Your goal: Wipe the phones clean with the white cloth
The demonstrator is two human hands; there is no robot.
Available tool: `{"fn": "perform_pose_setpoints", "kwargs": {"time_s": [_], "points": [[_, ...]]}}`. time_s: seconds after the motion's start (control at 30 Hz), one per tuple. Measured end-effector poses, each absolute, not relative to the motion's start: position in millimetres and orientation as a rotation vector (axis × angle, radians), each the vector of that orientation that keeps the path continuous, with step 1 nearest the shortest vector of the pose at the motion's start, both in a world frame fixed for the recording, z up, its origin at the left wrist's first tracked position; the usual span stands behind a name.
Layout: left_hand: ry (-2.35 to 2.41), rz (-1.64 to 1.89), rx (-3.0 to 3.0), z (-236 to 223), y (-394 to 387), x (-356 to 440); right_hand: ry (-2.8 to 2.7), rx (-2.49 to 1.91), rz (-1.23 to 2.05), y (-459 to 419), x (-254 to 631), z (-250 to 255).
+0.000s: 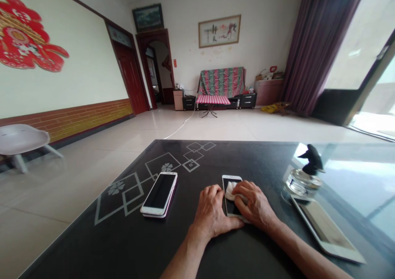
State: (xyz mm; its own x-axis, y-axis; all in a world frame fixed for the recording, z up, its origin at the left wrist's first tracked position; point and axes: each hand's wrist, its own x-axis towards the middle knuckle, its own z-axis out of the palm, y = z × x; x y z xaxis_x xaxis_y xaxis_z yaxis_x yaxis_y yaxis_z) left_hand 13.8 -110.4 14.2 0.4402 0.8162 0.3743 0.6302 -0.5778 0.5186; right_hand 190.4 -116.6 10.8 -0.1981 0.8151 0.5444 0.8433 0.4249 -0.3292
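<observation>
A white-framed smartphone [229, 208] with a dark screen lies flat on the glossy black table [123, 254]. My left hand [210, 213] grips it, fingers along its left edge and thumb across its bottom end. Over the screen, my right hand [256, 205] presses a bunched white cloth [231, 187], its fingers closed round it. The hand and cloth hide much of the phone's right side. To the left, a white phone [160, 192] rests on top of another device, of which only a purplish edge shows.
On the right stands a clear spray bottle [304, 182] with a black nozzle. Close in front of it lies a larger white-framed tablet or phone [328, 227]. Beyond the table are a folding table with a checked cloth [212, 100] and a white chair [23, 139].
</observation>
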Motion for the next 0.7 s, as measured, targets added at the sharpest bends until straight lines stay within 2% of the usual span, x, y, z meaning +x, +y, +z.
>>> {"fn": "perform_pose_setpoints", "kwargs": {"time_s": [0.37, 0.7], "points": [[1.266, 0.837, 2.414, 13.9, -110.2, 13.8, -1.913, -1.435, -0.138, -107.6, 194.6, 0.1], [1.274, 0.813, 2.418, 19.5, -112.7, 13.6, -1.916, -1.713, -0.144, -78.2, 188.3, 14.1]]}}
